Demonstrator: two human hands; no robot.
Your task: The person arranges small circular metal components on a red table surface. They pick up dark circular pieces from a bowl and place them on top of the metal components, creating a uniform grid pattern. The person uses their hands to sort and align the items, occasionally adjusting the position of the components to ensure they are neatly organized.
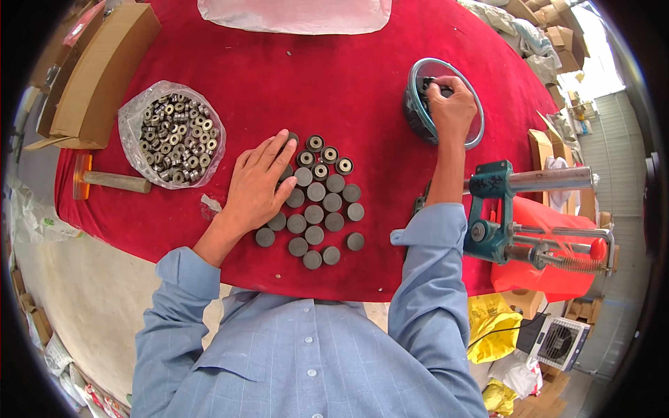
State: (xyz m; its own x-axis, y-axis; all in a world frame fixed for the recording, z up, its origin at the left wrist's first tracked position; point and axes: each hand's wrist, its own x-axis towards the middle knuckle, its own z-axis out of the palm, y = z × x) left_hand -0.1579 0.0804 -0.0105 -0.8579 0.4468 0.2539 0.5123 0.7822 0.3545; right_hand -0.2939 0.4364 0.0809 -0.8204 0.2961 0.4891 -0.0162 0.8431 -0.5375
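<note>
My left hand [259, 177] lies flat with its fingers stretched out, at the left side of a cluster of dark grey round caps [313, 214]. Its fingertips and thumb touch some of them and partly cover them. At the far end of the cluster, several caps [320, 172] show metal bearings in their middles. My right hand [453, 110] reaches into a clear bluish plastic bowl [479, 132] at the far right, fingers pinched among dark pieces [423, 87]. What sits between those fingertips is hidden. A clear plastic bag [124, 125] of loose metal bearings [180, 139] lies left of my left hand.
A green hand-lever press [481, 209] stands at the right edge beside my right forearm. A wooden-handled hammer [115, 181] and an open cardboard box [104, 76] are at the left. A white sheet or bag [296, 15] lies at the far edge of the red-covered table [334, 83].
</note>
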